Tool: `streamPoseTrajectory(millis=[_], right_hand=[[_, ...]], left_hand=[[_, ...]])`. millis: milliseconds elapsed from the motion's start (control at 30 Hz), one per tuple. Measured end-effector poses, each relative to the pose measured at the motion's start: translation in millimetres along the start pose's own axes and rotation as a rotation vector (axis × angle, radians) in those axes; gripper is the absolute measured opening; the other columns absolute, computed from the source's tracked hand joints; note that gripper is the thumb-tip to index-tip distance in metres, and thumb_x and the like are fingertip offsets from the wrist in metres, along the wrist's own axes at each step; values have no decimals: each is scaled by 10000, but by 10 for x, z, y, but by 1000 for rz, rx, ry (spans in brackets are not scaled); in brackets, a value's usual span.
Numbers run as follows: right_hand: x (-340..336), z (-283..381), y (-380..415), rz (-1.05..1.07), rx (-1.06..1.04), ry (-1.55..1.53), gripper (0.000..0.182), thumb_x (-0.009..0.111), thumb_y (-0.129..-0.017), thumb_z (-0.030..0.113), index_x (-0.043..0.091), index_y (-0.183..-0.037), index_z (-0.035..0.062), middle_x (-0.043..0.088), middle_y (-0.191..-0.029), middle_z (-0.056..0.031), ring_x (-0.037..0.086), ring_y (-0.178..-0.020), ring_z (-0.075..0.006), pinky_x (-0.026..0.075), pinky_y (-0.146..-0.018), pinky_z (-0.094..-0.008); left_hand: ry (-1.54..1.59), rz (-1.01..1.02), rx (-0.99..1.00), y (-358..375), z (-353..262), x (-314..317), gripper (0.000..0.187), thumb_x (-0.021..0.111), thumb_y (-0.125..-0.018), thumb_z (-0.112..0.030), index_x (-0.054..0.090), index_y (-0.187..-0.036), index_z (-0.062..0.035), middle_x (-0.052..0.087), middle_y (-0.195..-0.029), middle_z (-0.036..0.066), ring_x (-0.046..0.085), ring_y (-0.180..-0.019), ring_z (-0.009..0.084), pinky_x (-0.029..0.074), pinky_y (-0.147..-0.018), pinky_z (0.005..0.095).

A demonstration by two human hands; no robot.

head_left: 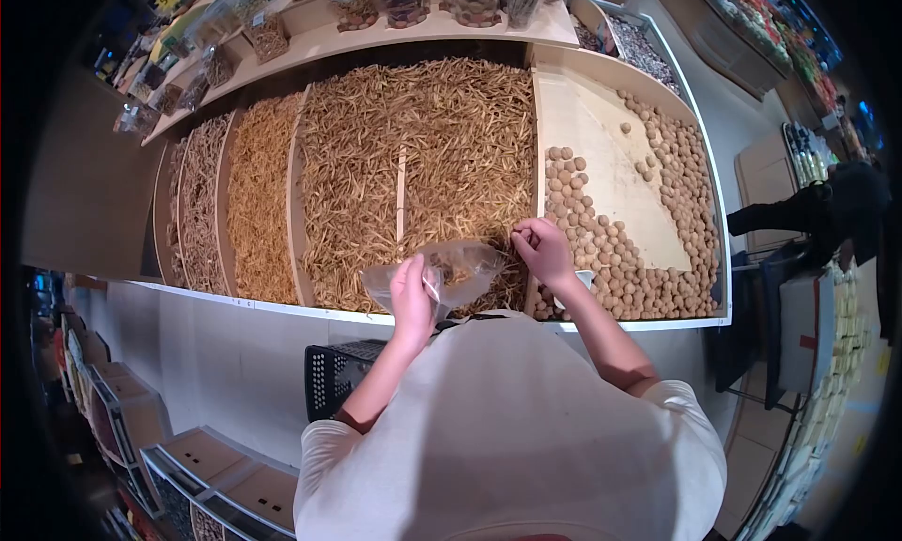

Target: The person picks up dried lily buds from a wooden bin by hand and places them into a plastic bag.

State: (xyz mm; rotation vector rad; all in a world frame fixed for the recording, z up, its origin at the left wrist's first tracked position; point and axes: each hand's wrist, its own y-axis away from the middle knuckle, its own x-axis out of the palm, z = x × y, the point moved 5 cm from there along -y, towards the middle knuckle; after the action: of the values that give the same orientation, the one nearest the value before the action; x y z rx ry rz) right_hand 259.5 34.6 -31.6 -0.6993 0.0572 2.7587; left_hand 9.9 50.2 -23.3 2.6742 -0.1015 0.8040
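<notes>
My left hand is closed on the edge of a clear plastic bag. The bag hangs with its mouth spread over the near part of a bin of dried brown strips, and some brown pieces show in or through it. To the right of the bag, my right hand is above the wooden divider between the strips and a bin of round brown nuts, which look like walnuts. Its fingers are pinched together; what they hold, if anything, is too small to tell.
Bins of yellow strips and paler pieces lie to the left. Packed bags line a shelf behind. A black basket is below the counter's front edge. A person in dark clothes is at the right.
</notes>
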Motion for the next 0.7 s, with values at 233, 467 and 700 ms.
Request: streamPoseTrajectory(millis=[233,467,700], right_hand=[[149,-71,-277,-15,-486,325,62,651,-784,69,618,-822,31,612,-795,-155,612,-723,-338,514,-655,-407],[633,-65,-489,236,-602,359,51,598,-769,54,569,-807,38,590,-813,-137,620,-745,-358,523,-666,-445],[764,-102,-518,228,-589,485,20,582,-786,63,570,-780,48,593,-800,-135,633,-721,-355,533,-638,-432]], left_hand=[[-22,-66,8,6,-12,67,269,496,-1018,-180,459,-755,-138,388,-579,-62,339,-481,41,255,-442,225],[5,-86,39,-6,-55,37,224,493,-1016,-184,509,-804,-112,474,-638,-41,429,-545,51,332,-501,224],[14,-162,55,-10,-68,-8,317,491,-1021,-189,428,-714,-144,407,-571,-43,348,-478,54,260,-442,230]])
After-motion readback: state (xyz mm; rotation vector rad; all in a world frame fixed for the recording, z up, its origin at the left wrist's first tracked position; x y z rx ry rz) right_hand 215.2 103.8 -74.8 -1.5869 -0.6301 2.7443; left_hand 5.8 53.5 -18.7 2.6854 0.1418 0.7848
